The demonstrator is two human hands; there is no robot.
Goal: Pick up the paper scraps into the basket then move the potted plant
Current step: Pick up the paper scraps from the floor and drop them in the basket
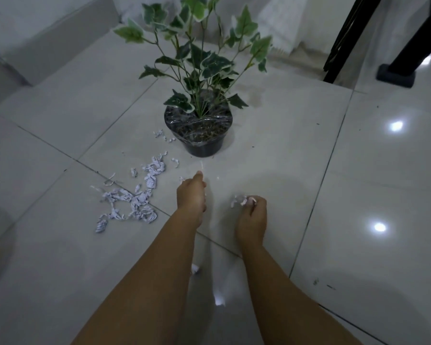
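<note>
In the head view, your left hand [191,194] reaches down to the tiled floor [296,150], fingers curled together; a small white scrap shows at its fingertips, but I cannot tell if it is pinched. Your right hand [251,215] is closed around some paper scraps [237,200]. The main pile of scraps [135,195] lies on the floor to the left of your hands. The potted plant [199,131] stands upright beyond them, with a few scraps just beside its pot.
</note>
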